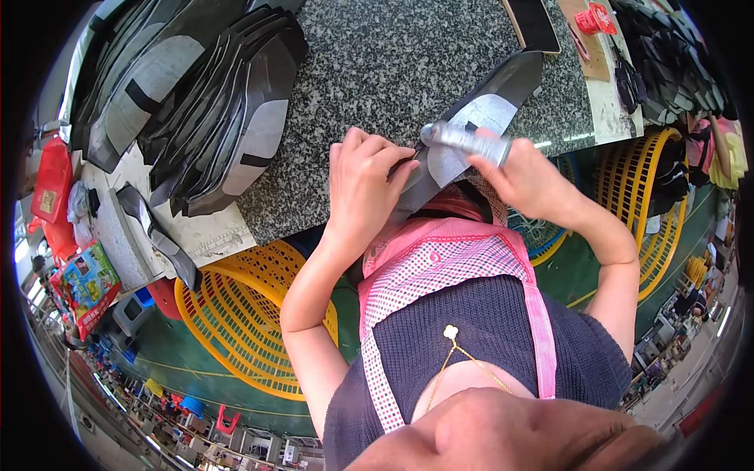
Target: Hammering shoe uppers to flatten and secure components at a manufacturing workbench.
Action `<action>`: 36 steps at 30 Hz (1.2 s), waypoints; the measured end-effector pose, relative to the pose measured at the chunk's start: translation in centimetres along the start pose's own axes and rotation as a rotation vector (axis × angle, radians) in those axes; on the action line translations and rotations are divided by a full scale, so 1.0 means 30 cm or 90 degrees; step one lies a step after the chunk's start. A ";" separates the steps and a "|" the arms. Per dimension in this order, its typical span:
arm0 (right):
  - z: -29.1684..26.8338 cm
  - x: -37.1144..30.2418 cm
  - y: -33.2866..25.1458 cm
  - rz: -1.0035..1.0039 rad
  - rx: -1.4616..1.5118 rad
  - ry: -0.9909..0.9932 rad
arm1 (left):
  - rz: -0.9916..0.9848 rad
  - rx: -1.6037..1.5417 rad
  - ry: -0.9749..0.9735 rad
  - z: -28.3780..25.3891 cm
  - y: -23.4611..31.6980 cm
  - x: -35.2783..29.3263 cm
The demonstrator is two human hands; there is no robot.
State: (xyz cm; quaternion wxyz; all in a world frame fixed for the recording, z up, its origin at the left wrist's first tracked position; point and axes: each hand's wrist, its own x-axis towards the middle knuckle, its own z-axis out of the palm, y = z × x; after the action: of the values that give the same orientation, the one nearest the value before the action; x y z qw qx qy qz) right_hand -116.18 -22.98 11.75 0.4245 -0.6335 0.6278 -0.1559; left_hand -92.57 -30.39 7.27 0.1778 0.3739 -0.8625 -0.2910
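A dark grey cut piece (pixel 500 88) with a pale patch lies slantwise over the granite tabletop's near edge. At its left border is my left hand (pixel 367 177), thumb and forefinger closed together on the piece's edge. My right hand (pixel 528 179) is wrapped round a shiny silver cylindrical metal tool (pixel 455 139) with a rounded end, slightly blurred. The tool is over the pale patch; whether it touches cannot be told. Part of the piece is hidden beneath my hands and the tool.
Stacks of similar dark pieces (pixel 263 118) stand at the left, and more dark pieces (pixel 675 59) at the far right. A phone (pixel 536 25) lies at the back, near scissors (pixel 627 82). Yellow baskets (pixel 228 330) stand below the table edge.
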 end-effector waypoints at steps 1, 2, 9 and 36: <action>-0.017 0.008 0.000 -0.031 0.009 0.022 | -0.002 0.000 0.001 0.002 0.002 -0.007; -0.021 0.005 -0.012 -0.032 0.009 0.020 | 0.053 0.047 0.037 0.009 0.007 -0.018; 0.028 -0.018 -0.021 -0.089 -0.111 -0.027 | 0.099 0.062 0.032 -0.028 -0.025 -0.018; 0.055 0.016 -0.063 -0.140 -0.005 -0.006 | 0.086 0.078 0.095 -0.031 -0.056 -0.129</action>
State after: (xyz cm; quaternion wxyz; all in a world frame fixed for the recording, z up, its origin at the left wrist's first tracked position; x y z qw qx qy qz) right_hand -113.63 -23.14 12.01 0.4057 -0.7008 0.5531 -0.1959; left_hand -88.63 -28.75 6.57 0.2376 0.3454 -0.8863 -0.1968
